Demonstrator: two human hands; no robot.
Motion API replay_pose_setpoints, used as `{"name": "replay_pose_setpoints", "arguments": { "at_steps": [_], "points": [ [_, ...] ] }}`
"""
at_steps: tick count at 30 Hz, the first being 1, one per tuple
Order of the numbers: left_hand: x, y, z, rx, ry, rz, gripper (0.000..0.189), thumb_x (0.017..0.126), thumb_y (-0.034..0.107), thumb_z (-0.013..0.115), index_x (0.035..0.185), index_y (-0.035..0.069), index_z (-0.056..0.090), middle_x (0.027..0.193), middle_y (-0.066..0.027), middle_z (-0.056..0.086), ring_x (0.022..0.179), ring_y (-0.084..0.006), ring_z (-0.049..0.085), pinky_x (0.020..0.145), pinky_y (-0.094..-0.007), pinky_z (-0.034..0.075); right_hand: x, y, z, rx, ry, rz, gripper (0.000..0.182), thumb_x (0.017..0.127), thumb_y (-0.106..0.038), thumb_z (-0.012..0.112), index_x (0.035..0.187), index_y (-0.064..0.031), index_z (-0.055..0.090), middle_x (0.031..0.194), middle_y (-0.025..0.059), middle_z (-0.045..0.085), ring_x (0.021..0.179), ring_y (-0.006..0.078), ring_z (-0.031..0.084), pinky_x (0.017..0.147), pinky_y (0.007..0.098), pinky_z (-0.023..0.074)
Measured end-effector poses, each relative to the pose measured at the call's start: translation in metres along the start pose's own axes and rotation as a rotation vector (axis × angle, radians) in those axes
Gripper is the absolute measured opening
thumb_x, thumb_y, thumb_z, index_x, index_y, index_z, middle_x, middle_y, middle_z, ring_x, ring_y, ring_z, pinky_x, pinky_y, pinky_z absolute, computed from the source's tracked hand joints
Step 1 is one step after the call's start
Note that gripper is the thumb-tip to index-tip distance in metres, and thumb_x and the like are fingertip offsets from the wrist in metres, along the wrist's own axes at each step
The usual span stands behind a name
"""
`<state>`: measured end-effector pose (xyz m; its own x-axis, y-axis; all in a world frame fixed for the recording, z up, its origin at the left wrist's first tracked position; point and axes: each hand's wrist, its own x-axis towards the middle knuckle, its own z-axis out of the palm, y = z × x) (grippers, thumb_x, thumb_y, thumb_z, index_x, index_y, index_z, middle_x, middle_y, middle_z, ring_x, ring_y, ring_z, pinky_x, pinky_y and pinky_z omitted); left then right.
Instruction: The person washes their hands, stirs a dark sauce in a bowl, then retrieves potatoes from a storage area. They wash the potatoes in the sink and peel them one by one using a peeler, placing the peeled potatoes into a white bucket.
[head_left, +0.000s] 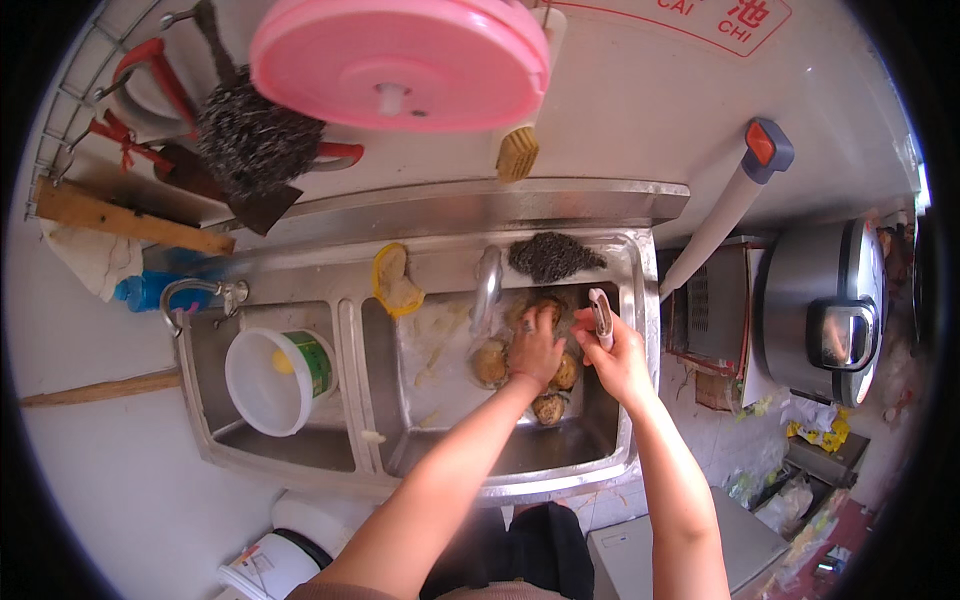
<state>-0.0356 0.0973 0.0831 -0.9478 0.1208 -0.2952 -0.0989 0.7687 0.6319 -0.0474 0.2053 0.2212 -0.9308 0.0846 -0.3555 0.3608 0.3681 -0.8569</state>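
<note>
My left hand reaches into the right basin of a stainless steel sink, its fingers on a brown potato. My right hand holds a peeler upright by its pale handle, near the basin's right wall. More unpeeled potatoes lie around my left hand: one to its left, one at its right and one lower down. Whether my left fingers grip the potato is partly hidden. In the left basin a white plastic tub lies tilted with a yellowish piece inside.
A faucet reaches over the right basin. On the back ledge are a dark scouring pad and a yellow-edged sponge. A second faucet stands at left. A pink plastic lid hangs above; a rice cooker stands at right.
</note>
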Motion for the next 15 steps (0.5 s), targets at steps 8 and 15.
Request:
{"name": "replay_pose_setpoints", "arguments": {
  "at_steps": [8,15],
  "points": [
    [0.039,-0.025,0.023,-0.479,-0.135,-0.33,0.045,0.078,0.012,0.059,0.12,0.012,0.045,0.126,-0.0155,0.046,0.116,-0.033,0.044,0.096,-0.0436,0.039,-0.027,0.017,-0.004,0.056,0.039,0.115,0.028,0.088,-0.015,0.056,0.114,-0.0051,0.049,0.088,0.0021,0.057,0.073,0.0078,0.052,0.061,0.0213,0.0432],
    [-0.041,-0.049,-0.105,-1.994,-0.417,-0.449,0.044,0.089,0.044,0.047,0.116,0.01,0.047,0.111,-0.0095,0.055,0.098,-0.0221,0.055,0.076,-0.034,0.048,-0.063,0.028,0.018,-0.357,0.042,-0.086,0.021,0.09,-0.021,0.052,0.104,-0.0051,0.054,0.074,0.0151,0.061,0.067,0.0302,0.062,0.057,0.0376,0.0459]
  ]
}}
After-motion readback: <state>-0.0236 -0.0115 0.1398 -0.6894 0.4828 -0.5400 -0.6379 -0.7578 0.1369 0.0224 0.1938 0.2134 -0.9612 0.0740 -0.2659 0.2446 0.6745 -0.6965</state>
